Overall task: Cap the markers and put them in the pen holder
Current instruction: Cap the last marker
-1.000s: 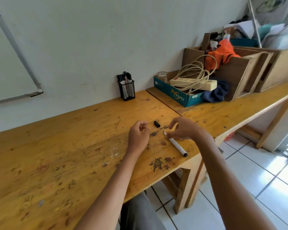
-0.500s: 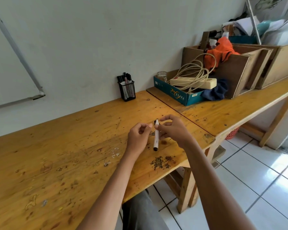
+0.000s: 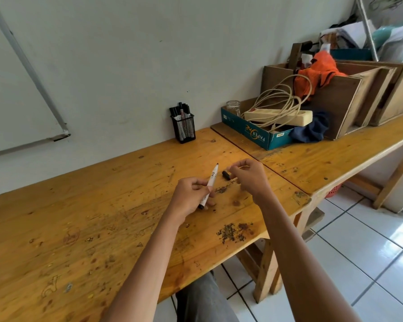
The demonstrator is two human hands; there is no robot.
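My left hand (image 3: 191, 196) grips a white marker (image 3: 210, 182) by its lower half, its bare dark tip pointing up and away from me. The marker's black cap (image 3: 225, 175) lies on the wooden table (image 3: 102, 205) just right of the marker. My right hand (image 3: 248, 180) hovers at the cap with curled fingers, thumb and forefinger at its right end; whether they pinch it is unclear. The black mesh pen holder (image 3: 184, 130) stands at the wall behind, with several capped markers (image 3: 181, 110) in it.
A second table (image 3: 335, 159) adjoins on the right, carrying a teal cardboard box (image 3: 254, 133) with a power strip and coiled cable, a blue cloth and wooden boxes. A whiteboard (image 3: 14, 89) hangs at the left. Dark crumbs lie near the table's front edge.
The marker has passed from my right hand into my left hand and now points up and away. My right hand has moved over to the cap on the table.
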